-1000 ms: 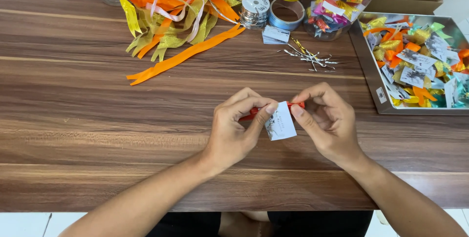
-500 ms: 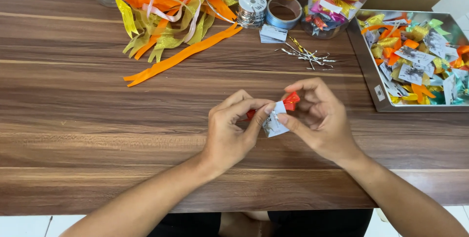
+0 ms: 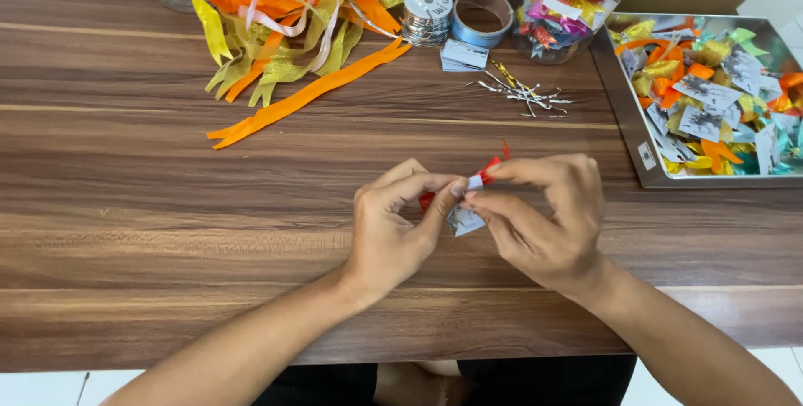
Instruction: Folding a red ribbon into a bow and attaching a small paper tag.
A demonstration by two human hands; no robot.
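Observation:
My left hand (image 3: 393,226) and my right hand (image 3: 544,218) meet over the middle of the wooden table (image 3: 150,205). Between their fingertips they pinch a small white paper tag (image 3: 465,220) with a red ribbon (image 3: 490,167) on it. The ribbon's ends stick out above my right thumb and beside my left fingers. Most of the tag is hidden by my fingers.
A heap of orange, gold and pink ribbon strips (image 3: 284,30) lies at the back left. Ribbon and wire spools (image 3: 427,13) stand behind, with loose twist wires (image 3: 523,95), a few tags (image 3: 462,55) and a clear bag (image 3: 577,0). A metal tray (image 3: 623,113) of finished pieces sits right.
The tag has turned from flat and facing me to folded down between my fingers. My right hand has closed over it, and the red ribbon now pokes upward.

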